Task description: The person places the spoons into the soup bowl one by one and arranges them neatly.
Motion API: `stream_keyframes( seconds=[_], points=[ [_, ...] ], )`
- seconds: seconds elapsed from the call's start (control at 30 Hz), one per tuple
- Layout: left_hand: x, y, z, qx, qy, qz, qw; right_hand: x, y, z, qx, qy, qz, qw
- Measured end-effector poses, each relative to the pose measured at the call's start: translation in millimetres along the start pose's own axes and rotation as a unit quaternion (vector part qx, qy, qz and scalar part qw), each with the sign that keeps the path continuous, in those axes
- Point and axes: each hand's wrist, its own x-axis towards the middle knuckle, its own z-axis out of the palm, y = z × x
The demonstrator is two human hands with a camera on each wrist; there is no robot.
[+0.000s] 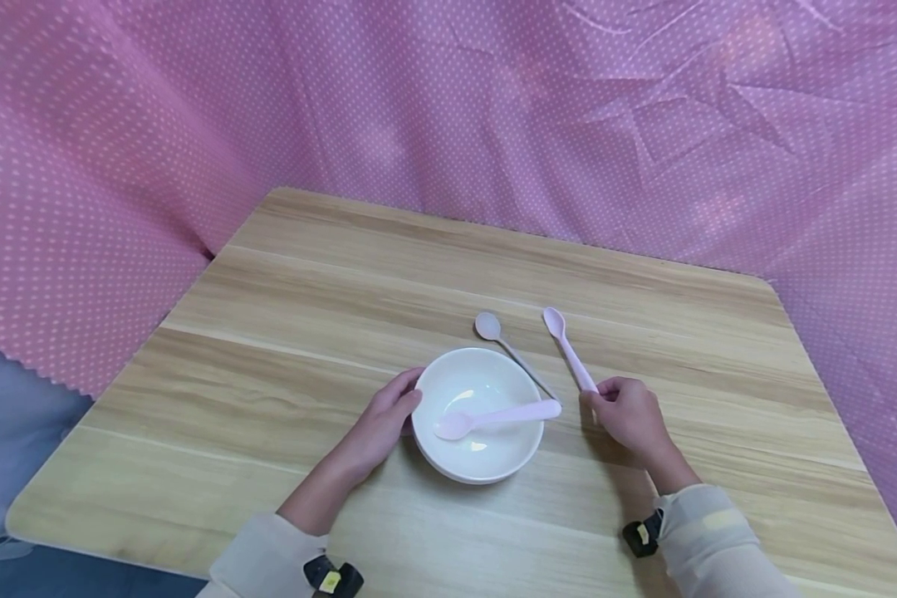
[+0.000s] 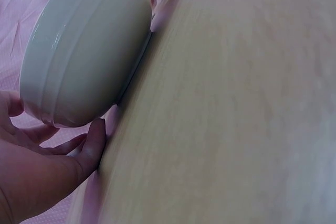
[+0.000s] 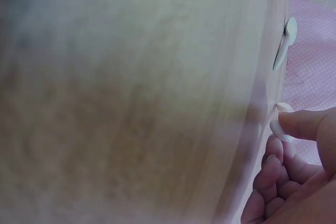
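A white bowl [image 1: 481, 371] stands upright on the table. At its left side my left hand [image 1: 379, 425] holds it, thumb by the rim and fingers against the lower wall [image 2: 97, 51]. Inside the bowl lies a pale pink spoon [image 1: 508, 414], its handle reaching over the right rim. To the right, my right hand [image 1: 631, 418] pinches the handle end of another pink spoon [image 1: 574, 359], whose head points away from me. A greyish spoon [image 1: 488, 325] lies between that spoon and the bowl, its handle running toward the bowl's right edge.
The wooden table [image 1: 329, 274] has rounded corners. A pink dotted cloth [image 1: 448, 108] hangs behind it and along both sides. Bluish fabric [image 1: 22, 432] shows beyond the table's left edge.
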Motion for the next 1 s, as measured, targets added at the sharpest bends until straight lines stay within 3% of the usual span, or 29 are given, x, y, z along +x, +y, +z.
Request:
stream_keyframes(
  seconds=[1.0],
  points=[
    [0.8, -2.1, -0.2, -0.003, -0.003, -0.006, 1.0, -2.2, -3.5, -3.5, 0.002, 0.06, -0.022, 0.9979]
  ],
)
